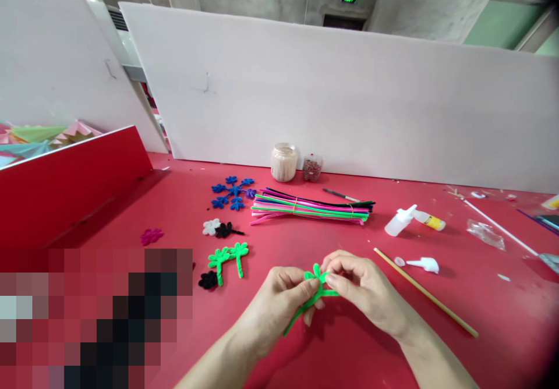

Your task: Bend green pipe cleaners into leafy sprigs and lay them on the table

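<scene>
Between my two hands is a green pipe cleaner (309, 303), bent into small petal loops at its top, with two loose ends sticking out to the lower left and to the right. My left hand (286, 296) pinches it at the base of the loops. On the other side, my right hand (360, 287) has thumb and fingers closed on the right-hand loop. Left of my hands lie two finished-looking green pipe cleaner flowers (229, 255) with twisted stems. A black flower (208, 280) touches the lower one.
Behind my hands lies a banded bundle of coloured pipe cleaners (312, 207). Blue flowers (234, 191), a white flower (211, 226) and a magenta flower (151, 236) sit leftward. Rightward are a wooden stick (425, 293), a glue bottle (398, 222) and a white nozzle cap (425, 265). A jar (283, 162) stands by the white partition (349, 98).
</scene>
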